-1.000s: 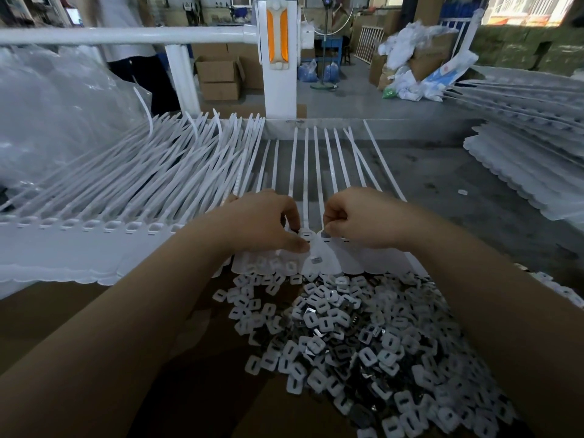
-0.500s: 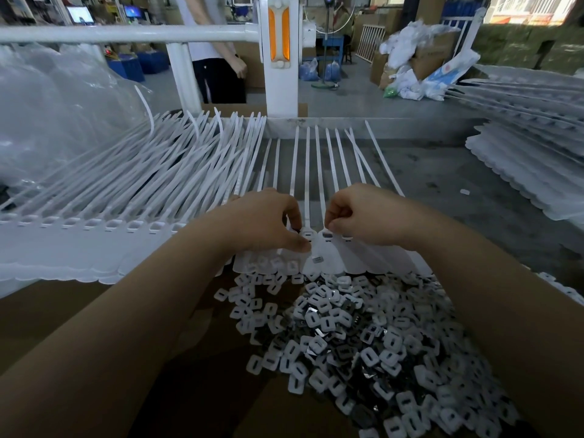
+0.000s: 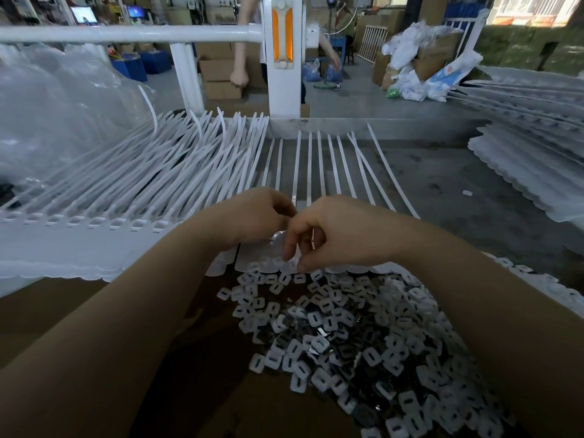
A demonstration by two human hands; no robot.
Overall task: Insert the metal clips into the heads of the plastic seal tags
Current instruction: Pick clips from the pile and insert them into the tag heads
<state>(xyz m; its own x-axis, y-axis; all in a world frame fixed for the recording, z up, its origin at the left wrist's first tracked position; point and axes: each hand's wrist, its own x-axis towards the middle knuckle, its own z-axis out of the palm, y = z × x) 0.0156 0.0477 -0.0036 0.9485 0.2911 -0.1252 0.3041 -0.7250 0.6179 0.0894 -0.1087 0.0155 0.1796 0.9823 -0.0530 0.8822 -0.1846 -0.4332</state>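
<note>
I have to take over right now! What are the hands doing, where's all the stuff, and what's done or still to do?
Left hand: fingers curled over the tag heads; what it holds is hidden.
Right hand: fingers curled, tips pointing down beside the left; no clip visible in it.
Long white plastic seal tags lie in a row ahead; more are bundled on the left.
Pile of small white-framed metal clips sits on the brown cardboard in front.
Done: cannot tell how many.
Left: many clips remain.

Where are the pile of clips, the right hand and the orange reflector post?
pile of clips (image 3: 363, 336): head view, middle of the heap.
right hand (image 3: 344, 235): head view, back of the hand.
orange reflector post (image 3: 282, 55): head view, orange strip on its front.
</note>
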